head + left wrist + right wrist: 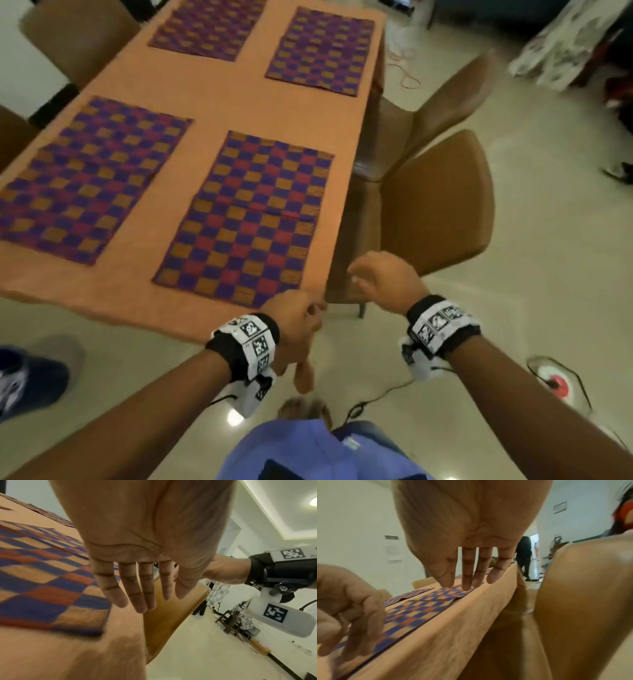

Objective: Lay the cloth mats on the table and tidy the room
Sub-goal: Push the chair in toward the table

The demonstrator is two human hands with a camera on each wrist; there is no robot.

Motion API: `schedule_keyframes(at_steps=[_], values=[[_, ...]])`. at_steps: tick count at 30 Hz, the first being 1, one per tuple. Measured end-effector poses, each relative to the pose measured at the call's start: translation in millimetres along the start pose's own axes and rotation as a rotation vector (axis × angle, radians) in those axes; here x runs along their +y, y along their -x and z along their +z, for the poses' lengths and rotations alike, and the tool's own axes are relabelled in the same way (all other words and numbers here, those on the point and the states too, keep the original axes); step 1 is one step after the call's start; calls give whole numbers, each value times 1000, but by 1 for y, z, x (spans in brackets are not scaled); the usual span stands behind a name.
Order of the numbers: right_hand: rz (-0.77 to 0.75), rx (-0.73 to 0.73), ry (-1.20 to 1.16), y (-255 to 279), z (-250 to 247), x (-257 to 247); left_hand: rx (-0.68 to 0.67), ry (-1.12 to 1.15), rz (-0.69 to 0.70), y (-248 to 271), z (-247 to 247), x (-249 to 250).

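Though blurred, both empty: left hand (297,325) relaxed at orange tablecloth (219,96) corner, right hand (383,277) loosely spread. Four purple-orange checked cloth mats (250,219) laid flat. Tan padded chair (435,202) just beside.

Four purple, red and orange checkered cloth mats (246,219) lie flat in two rows on my desk (212,99) under its orange tablecloth. My left hand (294,325) hovers at the desk's near corner; my right hand (387,277) hangs, fingers loose, beside that corner, before a tan leather chair (442,198).
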State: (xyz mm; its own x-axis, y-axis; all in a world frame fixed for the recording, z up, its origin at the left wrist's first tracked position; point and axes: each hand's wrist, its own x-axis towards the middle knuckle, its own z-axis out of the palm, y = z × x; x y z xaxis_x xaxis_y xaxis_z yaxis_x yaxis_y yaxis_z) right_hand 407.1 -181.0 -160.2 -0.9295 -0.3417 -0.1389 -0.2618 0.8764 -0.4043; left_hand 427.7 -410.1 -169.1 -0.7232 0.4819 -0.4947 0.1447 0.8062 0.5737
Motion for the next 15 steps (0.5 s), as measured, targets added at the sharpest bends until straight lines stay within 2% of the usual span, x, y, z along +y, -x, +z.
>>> schedule_keyframes(at_steps=[6, 11, 13, 15], values=[[190, 270, 89, 16, -64, 114, -10, 58, 156, -84, -11, 79], [246, 235, 135, 13, -87, 199, -6, 92, 186, -157, -1, 150], [213, 225, 98, 6, -95, 234, -3, 94, 157, -188, 2, 178], [112, 205, 71, -5, -104, 266, -17, 140, 101, -218, 1, 202]])
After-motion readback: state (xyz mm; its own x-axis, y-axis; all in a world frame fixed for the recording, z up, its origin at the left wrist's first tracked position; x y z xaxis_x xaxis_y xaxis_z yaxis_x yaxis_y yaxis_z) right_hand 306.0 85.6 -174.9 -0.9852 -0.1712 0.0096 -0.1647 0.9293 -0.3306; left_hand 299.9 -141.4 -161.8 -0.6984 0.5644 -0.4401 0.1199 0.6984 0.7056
